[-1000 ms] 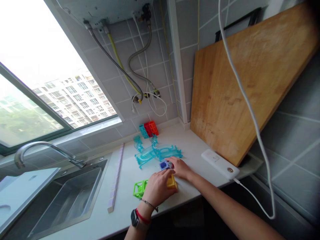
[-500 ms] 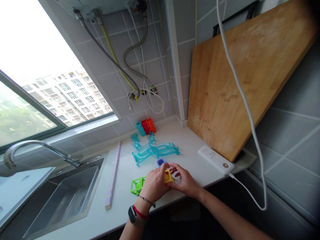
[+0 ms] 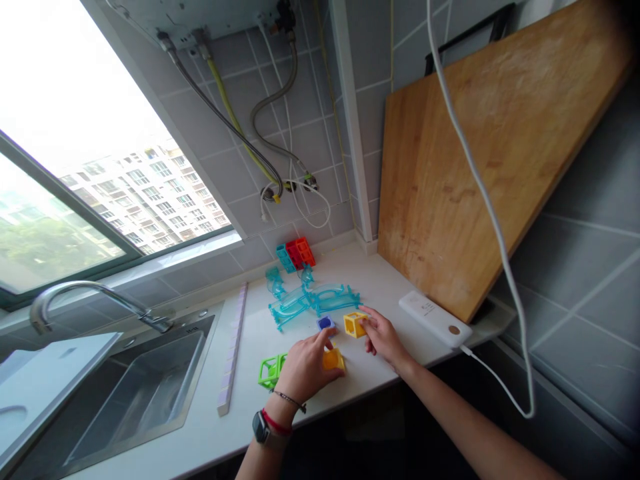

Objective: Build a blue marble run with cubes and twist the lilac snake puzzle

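My right hand [image 3: 384, 339] pinches a yellow open-frame cube [image 3: 354, 325] by its right side, just off the front part of the counter. My left hand [image 3: 306, 363] has thumb and fingers around a second yellow frame piece [image 3: 334, 360], partly hidden by the hand. Left of that hand lies a green open-frame block [image 3: 270, 371], its right end covered. A small blue-violet piece [image 3: 326, 323] rests just beyond my left fingertips. Farther back are translucent turquoise curved track-like pieces [image 3: 313, 301].
Red frame cubes [image 3: 299, 252] and a turquoise one stand by the back wall. A long pale strip [image 3: 233, 353] lies beside the sink [image 3: 193, 387]. On the right are a white power bank [image 3: 434, 320] with a cable and a leaning wooden board [image 3: 480, 160].
My hands have moved apart. The right one has shifted right and back with one yellow cube, while the left stays near the front edge with the other yellow piece.
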Demonstrator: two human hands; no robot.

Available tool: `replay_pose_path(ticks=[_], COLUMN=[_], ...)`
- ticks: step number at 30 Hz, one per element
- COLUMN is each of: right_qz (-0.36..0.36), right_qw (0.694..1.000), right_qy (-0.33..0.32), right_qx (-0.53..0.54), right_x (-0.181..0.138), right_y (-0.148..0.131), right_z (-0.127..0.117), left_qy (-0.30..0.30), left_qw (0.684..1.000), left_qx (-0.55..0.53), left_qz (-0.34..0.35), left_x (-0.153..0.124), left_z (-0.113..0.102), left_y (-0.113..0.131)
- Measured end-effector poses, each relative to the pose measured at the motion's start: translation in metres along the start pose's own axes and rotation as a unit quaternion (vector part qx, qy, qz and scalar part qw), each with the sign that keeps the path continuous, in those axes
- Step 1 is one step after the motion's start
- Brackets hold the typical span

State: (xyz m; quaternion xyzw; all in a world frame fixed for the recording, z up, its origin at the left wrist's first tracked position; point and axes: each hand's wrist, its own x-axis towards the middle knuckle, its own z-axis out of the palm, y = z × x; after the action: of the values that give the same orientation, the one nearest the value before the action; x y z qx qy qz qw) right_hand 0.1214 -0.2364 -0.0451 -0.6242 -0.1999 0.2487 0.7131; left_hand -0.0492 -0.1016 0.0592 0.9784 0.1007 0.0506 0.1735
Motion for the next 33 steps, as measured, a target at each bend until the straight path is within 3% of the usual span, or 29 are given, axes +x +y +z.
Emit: replay_pose_path(ticks=[5,9,12,14,16,18,21,24,27,30,33], right_qz=[-0.04,-0.067,-0.141,-0.194,-0.202,-0.187,-0.208,-0.25,-0.245,-0.23,-0.212], right_qw=[0.996,0.993,0.977,0.96,0.956,0.956,0.931,0.905,0.903,0.913,0.931], right_qy=[0.019,0.033,0.054,0.046,-0.009,-0.104,-0.218,-0.226,-0.215,-0.215,-0.169], right_qx=[-0.071,-0.089,-0.151,-0.198,-0.212,-0.203,-0.207,-0.258,-0.28,-0.258,-0.243], right_x=[0.02,0.015,0.003,-0.006,-0.016,-0.026,-0.04,-0.048,-0.045,-0.038,-0.032], right_y=[0.005,0.003,-0.005,-0.013,-0.02,-0.026,-0.03,-0.029,-0.026,-0.023,-0.021], right_z=[0.005,0.002,0.0,0.0,0.003,0.009,0.026,0.044,0.051,0.045,0.027], left_qy=[-0.001,0.02,0.071,0.116,0.159,0.189,0.202,0.202,0.201,0.19,0.182], left_qw=[1.0,0.999,0.982,0.95,0.908,0.874,0.855,0.862,0.874,0.895,0.925], left_qx=[-0.005,-0.048,-0.174,-0.287,-0.382,-0.44,-0.468,-0.456,-0.432,-0.391,-0.321], left_qz=[-0.005,-0.011,-0.022,-0.036,-0.061,-0.083,-0.093,-0.094,-0.095,-0.102,-0.094], left_x=[-0.002,-0.005,-0.008,-0.009,-0.009,-0.008,-0.007,-0.007,-0.006,-0.005,-0.004], left_z=[-0.005,-0.007,-0.011,-0.013,-0.015,-0.015,-0.014,-0.013,-0.011,-0.009,-0.009], left_y=[-0.001,-0.003,-0.008,-0.013,-0.017,-0.02,-0.021,-0.02,-0.02,-0.02,-0.019])
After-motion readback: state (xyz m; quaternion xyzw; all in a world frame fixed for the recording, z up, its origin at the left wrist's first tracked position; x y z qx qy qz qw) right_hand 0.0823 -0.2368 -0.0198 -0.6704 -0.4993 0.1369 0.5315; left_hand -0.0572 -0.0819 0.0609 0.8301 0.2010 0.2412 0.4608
